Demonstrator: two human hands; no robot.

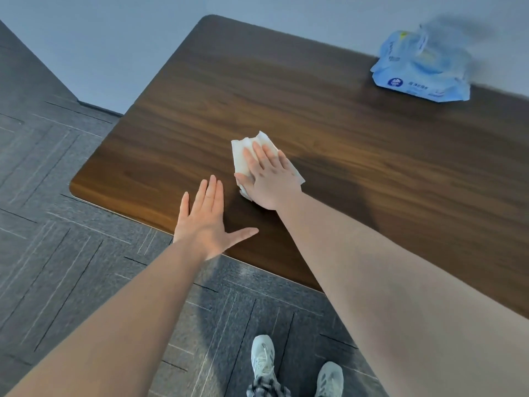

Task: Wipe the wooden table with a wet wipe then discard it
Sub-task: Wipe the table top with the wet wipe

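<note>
Wet wipe (242,159) under right fingers (259,151)

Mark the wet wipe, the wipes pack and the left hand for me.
wet wipe (240,156), head view, bare left part beside the fingers.
wipes pack (412,81), head view, front face.
left hand (207,222), head view, back of hand.
</note>
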